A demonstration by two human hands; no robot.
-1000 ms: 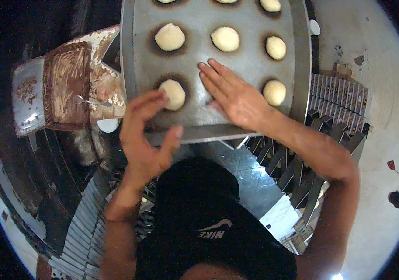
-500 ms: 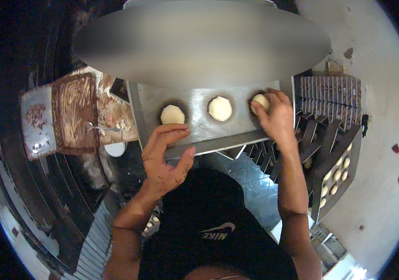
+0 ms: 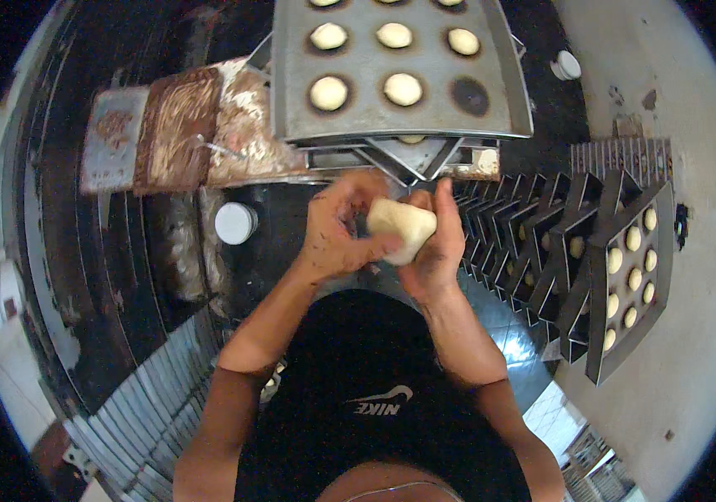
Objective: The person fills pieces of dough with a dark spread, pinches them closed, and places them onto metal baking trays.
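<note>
My hands are both closed around one lump of dough (image 3: 402, 227), the left hand (image 3: 339, 230) pinching it from the side and the right hand (image 3: 435, 243) cupping it from beneath, held in the air just below the near edge of the tray (image 3: 358, 117). The dough looks soft, so if I squeeze too hard I could tear it or leave it lopsided. It could also stick to my fingers and pull out of shape. The tray has one bare, dark spot (image 3: 469, 96) at its near right corner, beside the dough balls (image 3: 403, 89) already placed; a careless reach there might dent a neighbour. The tray seems to rest on a narrow frame (image 3: 408, 155), so pressing its edge might tip it.
</note>
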